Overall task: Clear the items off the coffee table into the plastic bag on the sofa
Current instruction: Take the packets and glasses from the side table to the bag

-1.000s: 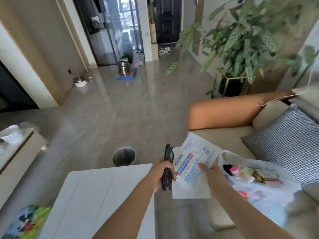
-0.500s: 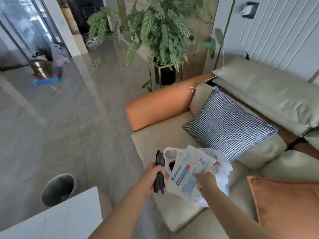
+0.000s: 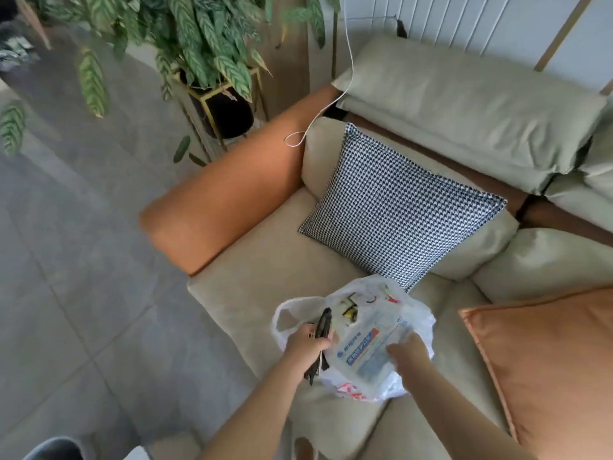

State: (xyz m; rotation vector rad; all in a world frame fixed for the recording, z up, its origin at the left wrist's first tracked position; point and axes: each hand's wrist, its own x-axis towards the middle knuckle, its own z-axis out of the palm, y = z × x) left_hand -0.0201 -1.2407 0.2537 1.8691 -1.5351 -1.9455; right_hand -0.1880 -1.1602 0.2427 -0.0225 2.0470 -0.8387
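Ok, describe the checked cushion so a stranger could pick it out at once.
Start at the beige sofa with its orange armrest. The checked cushion leans in that corner, just behind the plastic bag. It alone has a fine dark-and-white pattern; the orange cushion nearby is plain.

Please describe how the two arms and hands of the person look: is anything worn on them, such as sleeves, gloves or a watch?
Both forearms are bare as far as the picture shows them; no sleeve reaches into view. The left hand and the right hand wear no gloves. No watch, bracelet or ring can be seen, though the image is somewhat blurred, so a thin ring on the fingers could be missed.
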